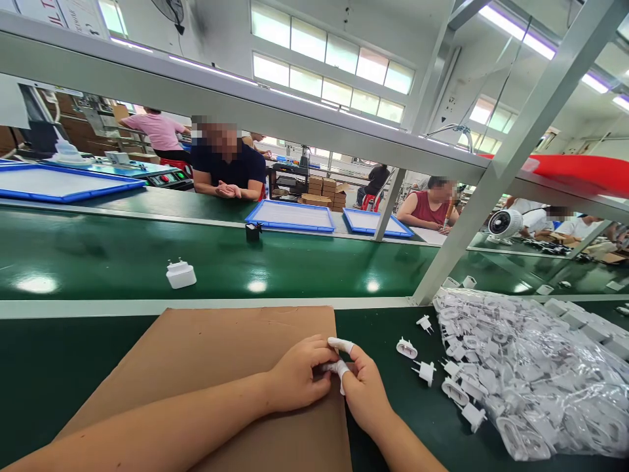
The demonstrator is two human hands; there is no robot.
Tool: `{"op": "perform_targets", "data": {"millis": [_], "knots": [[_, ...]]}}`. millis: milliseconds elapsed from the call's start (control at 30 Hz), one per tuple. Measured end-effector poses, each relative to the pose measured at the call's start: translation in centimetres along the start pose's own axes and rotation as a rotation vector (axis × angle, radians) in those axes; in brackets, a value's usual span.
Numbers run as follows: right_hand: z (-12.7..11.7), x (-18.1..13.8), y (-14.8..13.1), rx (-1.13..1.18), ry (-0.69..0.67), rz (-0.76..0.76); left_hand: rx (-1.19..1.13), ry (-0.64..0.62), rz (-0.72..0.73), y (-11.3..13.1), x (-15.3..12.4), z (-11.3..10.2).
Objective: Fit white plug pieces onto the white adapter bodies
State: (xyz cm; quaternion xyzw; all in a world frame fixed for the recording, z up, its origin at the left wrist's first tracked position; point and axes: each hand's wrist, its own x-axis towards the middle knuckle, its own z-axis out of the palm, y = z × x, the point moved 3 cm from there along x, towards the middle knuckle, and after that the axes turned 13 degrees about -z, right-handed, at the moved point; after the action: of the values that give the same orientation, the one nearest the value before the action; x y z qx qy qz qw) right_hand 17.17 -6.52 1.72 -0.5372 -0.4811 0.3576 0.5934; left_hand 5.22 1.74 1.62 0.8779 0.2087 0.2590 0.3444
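My left hand [299, 373] and my right hand [363, 390] meet over the right edge of a brown cardboard sheet [206, 360] on the green bench. White finger cots cover two right fingertips. Both hands have fingers curled together around a small white piece [330, 368], mostly hidden between them. Loose white plug parts [407, 348] lie just right of my hands. Further right is a clear plastic bag [531, 367] heaped with many more white plug parts.
A white charger [181, 274] and a small black part [253, 231] ride the green conveyor belt [98, 255]. Blue-rimmed trays [291, 216] sit beyond it. Other workers sit across the line. A slanted grey frame post [491, 177] rises at the right.
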Motion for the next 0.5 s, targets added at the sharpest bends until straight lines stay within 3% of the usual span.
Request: {"op": "perform_targets", "data": {"millis": [500], "knots": [[-0.16,-0.04,0.57,-0.047,-0.006,-0.026,-0.03,-0.008,0.026,-0.22,-0.13,-0.08]]}}
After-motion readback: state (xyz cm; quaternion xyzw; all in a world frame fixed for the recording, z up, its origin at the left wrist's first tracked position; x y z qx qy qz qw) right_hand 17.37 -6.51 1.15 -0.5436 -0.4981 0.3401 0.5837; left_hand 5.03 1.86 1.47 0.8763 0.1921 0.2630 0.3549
